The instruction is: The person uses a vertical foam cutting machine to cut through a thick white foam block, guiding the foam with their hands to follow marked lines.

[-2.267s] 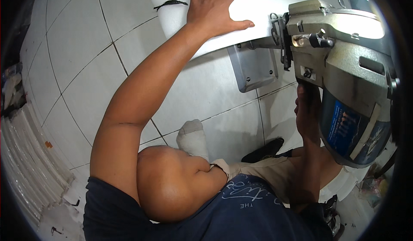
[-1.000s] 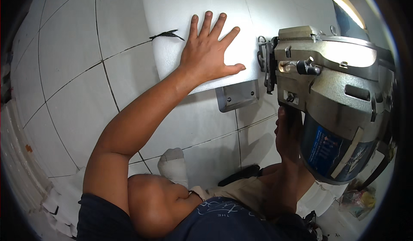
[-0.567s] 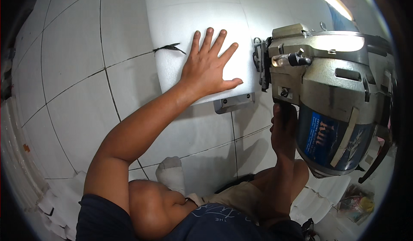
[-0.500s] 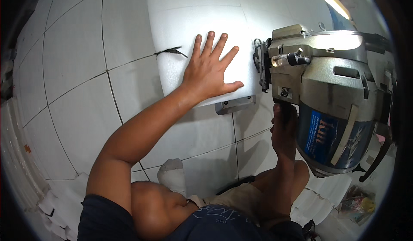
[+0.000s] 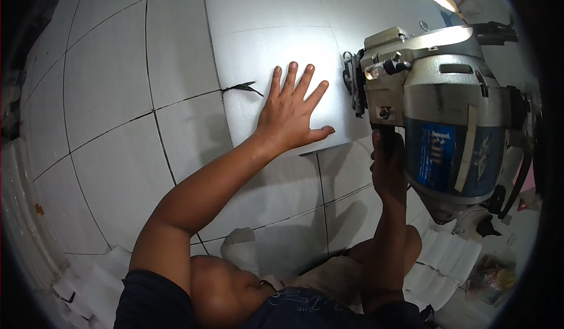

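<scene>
While L hand (image 5: 288,114) lies flat on the white foam (image 5: 244,120), fingers & thumb spread, R hand (image 5: 389,167) wraps the black handle (image 5: 388,136) of the machine (image 5: 449,97), some fingers hidden. Foam's directly under L hand, near edge just below the thumb, & fwd/L of R hand. Machine's R of L hand. Blk strip (image 5: 241,87) lies on foam's L edge, near L hand.

A white foam sheet (image 5: 267,50) lies beside a grey cutting machine (image 5: 440,100).

Left fingers (image 5: 289,83) fan wide (thumb (image 5: 321,133) sideways), right forearm (image 5: 389,235) points forward
</scene>
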Available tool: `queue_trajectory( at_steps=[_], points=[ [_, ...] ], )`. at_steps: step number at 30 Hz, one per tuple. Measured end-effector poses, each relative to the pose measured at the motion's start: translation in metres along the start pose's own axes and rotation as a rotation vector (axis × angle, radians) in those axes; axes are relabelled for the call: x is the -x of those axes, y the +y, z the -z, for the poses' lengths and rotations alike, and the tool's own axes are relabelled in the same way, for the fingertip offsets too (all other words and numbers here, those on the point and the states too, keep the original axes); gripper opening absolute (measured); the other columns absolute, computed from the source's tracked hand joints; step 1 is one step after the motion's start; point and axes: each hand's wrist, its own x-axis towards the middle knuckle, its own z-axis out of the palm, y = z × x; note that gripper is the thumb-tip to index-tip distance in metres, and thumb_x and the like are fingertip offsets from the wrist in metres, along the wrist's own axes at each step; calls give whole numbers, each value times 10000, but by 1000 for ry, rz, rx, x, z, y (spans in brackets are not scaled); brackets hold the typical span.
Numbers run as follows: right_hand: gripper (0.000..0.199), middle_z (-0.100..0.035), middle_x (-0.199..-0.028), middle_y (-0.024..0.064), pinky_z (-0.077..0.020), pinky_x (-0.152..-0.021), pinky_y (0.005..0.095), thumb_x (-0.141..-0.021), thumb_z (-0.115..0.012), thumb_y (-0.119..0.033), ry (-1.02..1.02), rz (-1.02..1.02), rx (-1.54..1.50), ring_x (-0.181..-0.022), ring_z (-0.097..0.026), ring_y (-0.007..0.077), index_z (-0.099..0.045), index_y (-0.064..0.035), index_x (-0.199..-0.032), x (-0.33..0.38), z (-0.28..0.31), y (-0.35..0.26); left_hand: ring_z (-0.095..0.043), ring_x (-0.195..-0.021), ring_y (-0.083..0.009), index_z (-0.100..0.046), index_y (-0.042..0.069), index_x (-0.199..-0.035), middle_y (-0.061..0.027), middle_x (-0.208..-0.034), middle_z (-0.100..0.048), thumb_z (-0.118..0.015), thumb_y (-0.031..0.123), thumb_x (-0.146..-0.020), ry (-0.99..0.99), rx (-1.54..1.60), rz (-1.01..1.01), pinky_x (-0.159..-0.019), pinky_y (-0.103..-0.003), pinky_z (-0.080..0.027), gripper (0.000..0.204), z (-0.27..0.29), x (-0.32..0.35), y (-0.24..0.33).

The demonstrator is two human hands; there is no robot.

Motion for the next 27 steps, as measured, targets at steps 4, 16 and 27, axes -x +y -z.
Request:
queue_trajectory(
  at_steps=[4, 16, 27],
  points=[
    [488, -490, -705, 10, -423, -531, 270, -998, -519, -532, -4, 13, 8, -557, -472, 90, -533, -44, -1016, -6, -7, 4, -273, -1455, -470, -470, 184, -1483, -204, -1568, -343, -584, 744, -804, 7, 4, -5, -1189, -610, -160, 887, 0, 7, 2],
    [576, -514, -702, 22, -431, -506, 277, -970, -525, -595, 3, 12, 5, -523, -498, 103, -537, -20, -984, -28, -16, 0, -282, -1448, -479, -483, 173, -1471, -216, -1557, -355, -591, 737, -809, 38, -11, -49, -1184, -617, -174, 876, -10, 22, 13],
    [596, -509, -676, 16, -400, -430, 269, -959, -516, -619, -19, -45, 7, -470, -489, 90, -525, -23, -966, -46, -21, -5, -266, -1451, -483, -480, 135, -1466, -231, -1559, -338, -601, 701, -816, 40, 31, -75, -1187, -625, -157, 870, -14, 27, 15]
  ],
)
